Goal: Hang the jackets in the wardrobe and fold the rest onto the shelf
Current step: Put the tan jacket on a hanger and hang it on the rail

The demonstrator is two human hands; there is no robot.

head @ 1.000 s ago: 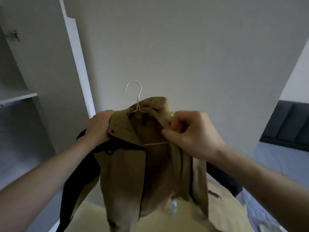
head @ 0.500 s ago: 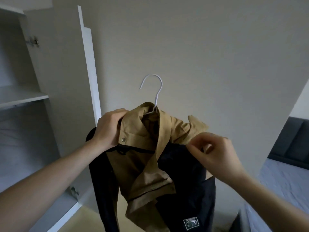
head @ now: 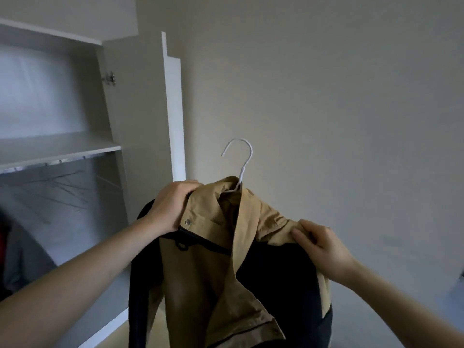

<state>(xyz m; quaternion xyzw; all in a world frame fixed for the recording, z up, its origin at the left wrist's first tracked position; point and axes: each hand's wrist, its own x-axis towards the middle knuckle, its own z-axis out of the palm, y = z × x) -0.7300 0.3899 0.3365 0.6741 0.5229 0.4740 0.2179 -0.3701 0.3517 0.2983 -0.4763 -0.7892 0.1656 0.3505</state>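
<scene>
A tan jacket with black lining and sleeves hangs on a white wire hanger held up in front of me. My left hand grips the jacket's left shoulder near a metal snap. My right hand pinches the tan fabric of the right shoulder. The hanger's hook sticks up above the collar; its arms are hidden inside the jacket. The open wardrobe stands to the left, with a white shelf and a rail under it.
Several empty hangers hang on the rail under the shelf. The wardrobe door stands open, edge-on, just left of the jacket. A plain wall fills the right. Something red and dark shows at the far left edge.
The view has turned left, so more of the wardrobe shows. My right hand has slid outward to the jacket's right shoulder, and the front has fallen open, showing the black lining.
</scene>
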